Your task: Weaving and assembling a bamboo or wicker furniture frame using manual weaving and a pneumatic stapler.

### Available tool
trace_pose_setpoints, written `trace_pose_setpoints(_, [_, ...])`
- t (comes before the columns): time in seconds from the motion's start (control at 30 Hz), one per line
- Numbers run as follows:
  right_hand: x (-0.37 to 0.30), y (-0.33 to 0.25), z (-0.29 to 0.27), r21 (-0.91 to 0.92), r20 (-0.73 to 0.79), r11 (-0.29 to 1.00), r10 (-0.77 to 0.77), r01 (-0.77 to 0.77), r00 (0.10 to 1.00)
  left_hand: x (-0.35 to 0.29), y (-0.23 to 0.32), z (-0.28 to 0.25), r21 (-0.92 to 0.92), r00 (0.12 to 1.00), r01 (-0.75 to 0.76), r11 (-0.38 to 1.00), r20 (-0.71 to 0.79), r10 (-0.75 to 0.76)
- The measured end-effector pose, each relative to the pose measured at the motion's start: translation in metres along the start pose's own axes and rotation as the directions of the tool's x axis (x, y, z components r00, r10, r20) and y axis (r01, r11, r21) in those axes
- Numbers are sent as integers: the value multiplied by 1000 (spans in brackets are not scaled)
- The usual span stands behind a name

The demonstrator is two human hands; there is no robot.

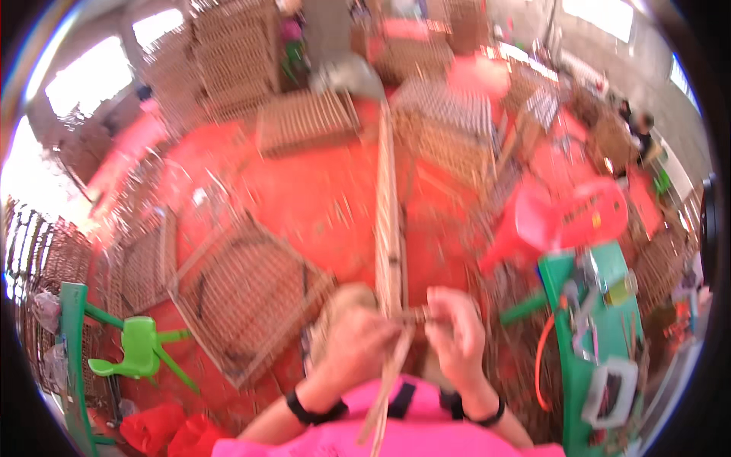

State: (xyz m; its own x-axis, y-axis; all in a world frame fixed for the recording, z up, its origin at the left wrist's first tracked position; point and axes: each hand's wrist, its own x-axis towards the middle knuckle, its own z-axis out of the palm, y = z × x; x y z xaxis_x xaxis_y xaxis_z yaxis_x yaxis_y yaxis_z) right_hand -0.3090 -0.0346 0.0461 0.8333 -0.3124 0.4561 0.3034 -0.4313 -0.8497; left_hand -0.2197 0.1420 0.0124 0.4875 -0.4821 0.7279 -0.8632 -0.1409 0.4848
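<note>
A long woven panel (387, 206) stands on edge in front of me, its near end at my lap. My left hand (356, 339) is closed at that end, fingers pinched around a pale flat strip (394, 365) that hangs toward my pink top. My right hand (457, 335) is just to the right, fingers bent and thumb close to them, gripping the end of a thin brown strip (415, 314) that runs across to the left hand. Motion blur hides the fine detail at the fingertips.
A square woven panel (251, 297) lies on the red floor at left, near a small green chair (138, 346). At right stand a red plastic chair (563, 217) and a green table (579, 365) with tools and a white tray. Stacked woven panels (236, 61) rise behind.
</note>
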Motion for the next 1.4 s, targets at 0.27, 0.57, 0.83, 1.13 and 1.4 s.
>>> trace_pose_setpoints(0.27, [4,-18,2,-196,133,961,-171,195,976,12,13,-14,98,986,39,994,157,-55])
trace_pose_setpoints(0.57, [18,-9,11,-223,124,929,-275,297,953,22,-4,9,-16,986,-21,1000,167,24])
trace_pose_setpoints(0.83, [-2,1,15,-110,15,974,-198,198,980,20,-4,29,-91,995,88,992,59,-83])
trace_pose_setpoints(1.13, [-26,-15,12,-81,-132,997,-2,-9,991,8,0,54,-103,996,84,991,-29,-87])
trace_pose_setpoints(1.4, [-13,-24,-7,1,-222,984,174,-178,959,34,-15,46,-171,998,66,983,-1,-67])
